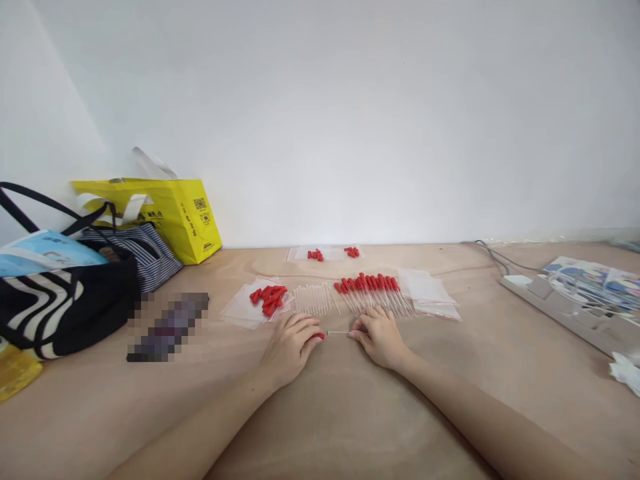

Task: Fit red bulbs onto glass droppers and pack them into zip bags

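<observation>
My left hand pinches a small red dropper bulb between thumb and fingers. Facing it, my right hand grips a thin clear dropper tube that points left. A narrow gap separates the tube's end from the bulb. Beyond my left hand, loose red bulbs are heaped on clear plastic bags. A row of bare tubes lies in the middle. Just past my right hand is a row of tubes with red bulbs on their ends.
More plastic bags lie to the right, and bagged red-bulbed pieces near the wall. At left are a yellow bag, a black striped bag and a blurred-out dark object. A white power strip with cables sits at right.
</observation>
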The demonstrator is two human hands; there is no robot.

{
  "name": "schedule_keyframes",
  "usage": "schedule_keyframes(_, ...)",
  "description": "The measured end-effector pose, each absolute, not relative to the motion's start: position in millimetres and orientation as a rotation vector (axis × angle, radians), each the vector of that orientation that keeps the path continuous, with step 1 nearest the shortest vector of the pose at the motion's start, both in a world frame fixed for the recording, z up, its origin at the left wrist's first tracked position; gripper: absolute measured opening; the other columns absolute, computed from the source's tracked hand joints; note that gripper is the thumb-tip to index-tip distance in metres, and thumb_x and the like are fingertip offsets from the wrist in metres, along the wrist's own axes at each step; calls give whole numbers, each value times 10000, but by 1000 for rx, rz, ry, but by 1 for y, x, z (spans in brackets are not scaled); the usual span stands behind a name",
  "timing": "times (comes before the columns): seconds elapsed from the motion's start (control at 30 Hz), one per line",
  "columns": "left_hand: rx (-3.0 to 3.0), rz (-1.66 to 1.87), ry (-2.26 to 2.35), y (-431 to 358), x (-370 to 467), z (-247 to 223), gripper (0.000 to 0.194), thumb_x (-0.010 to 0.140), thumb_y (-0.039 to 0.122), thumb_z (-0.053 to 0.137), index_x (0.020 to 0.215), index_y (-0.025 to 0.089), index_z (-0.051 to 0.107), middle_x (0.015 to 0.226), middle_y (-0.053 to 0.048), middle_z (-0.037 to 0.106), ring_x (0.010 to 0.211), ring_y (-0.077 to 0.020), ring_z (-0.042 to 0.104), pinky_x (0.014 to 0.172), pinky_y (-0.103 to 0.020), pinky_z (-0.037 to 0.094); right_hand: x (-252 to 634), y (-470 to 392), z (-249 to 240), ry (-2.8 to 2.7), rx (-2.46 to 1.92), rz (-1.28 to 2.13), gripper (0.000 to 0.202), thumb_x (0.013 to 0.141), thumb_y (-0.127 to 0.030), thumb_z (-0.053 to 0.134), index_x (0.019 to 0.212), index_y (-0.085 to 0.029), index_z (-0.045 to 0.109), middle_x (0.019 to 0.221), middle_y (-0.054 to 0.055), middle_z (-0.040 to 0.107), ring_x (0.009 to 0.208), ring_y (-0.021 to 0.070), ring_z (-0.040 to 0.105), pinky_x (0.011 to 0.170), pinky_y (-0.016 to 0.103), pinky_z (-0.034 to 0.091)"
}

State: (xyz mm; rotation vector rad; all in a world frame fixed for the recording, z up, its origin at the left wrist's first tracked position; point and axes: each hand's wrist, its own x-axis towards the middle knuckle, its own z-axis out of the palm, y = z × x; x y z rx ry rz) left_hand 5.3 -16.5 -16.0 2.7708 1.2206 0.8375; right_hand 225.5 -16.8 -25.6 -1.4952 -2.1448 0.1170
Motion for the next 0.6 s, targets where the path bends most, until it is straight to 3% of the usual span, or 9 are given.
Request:
schedule_keyframes(0.2, 2710, 838, 1308, -17, 4, -16, 173, 866, 236, 375, 899, 209, 542, 956, -15, 642, 1013, -187, 519, 986, -463, 203, 225, -21, -27, -2138, -1428, 39, 118, 819, -222, 461, 730, -182, 528, 782, 9, 590, 809, 157, 474, 716, 299, 224)
schedule_keyframes(0.4, 2733, 839, 1313, -18, 3, -15, 270, 867, 234, 382, 1119, 213, 478, 988, -34, 649, 1043, -189, 514, 1013, -491, 117, 221, -25, -27, -2088, -1279, 54, 134, 834, -195, 417, 726, -177, 494, 732, -9, 595, 749, 126, 499, 770, 307, 214)
schedule_keyframes(0.6, 2800, 864, 1275, -17, 4, -17, 257, 871, 240, 376, 1073, 231, 534, 995, -35, 650, 1050, -199, 517, 1017, -503, 87, 217, -27, -25, -2080, -1272, 5, 155, 833, -197, 418, 709, -173, 508, 713, -5, 599, 741, 120, 500, 763, 298, 218)
